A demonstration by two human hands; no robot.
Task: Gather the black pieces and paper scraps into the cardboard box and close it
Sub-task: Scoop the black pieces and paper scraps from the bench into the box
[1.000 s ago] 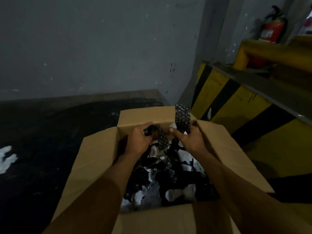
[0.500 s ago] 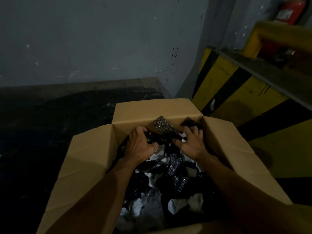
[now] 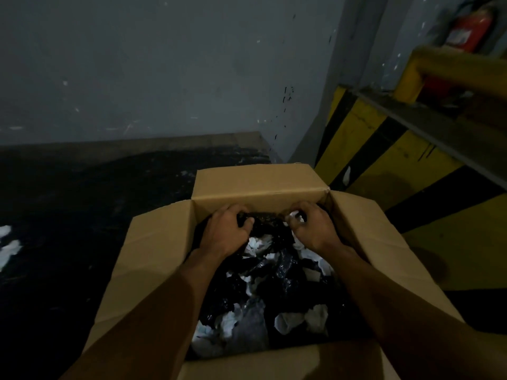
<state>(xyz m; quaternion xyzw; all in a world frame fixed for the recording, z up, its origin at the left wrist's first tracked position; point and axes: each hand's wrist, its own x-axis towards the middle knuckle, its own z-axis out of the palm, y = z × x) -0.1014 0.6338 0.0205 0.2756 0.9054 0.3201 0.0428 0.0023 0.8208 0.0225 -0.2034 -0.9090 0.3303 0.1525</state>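
Dark floor [image 3: 82, 215]; left hand [image 3: 223, 233], right hand [image 3: 315, 229] clutch boxed black pieces [image 3: 266, 217].

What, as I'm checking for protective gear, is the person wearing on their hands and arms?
Nothing protective shows. The left hand and right hand are bare: no gloves, and no ring, watch or band visible in this dim view. The left forearm and right forearm are uncovered to the picture's edge, no sleeve in sight.

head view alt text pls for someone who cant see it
Left hand and right hand grip a black piece at the far end of an open box full of black pieces and paper scraps. The box sits on a dark floor by a yellow-and-black striped wall.
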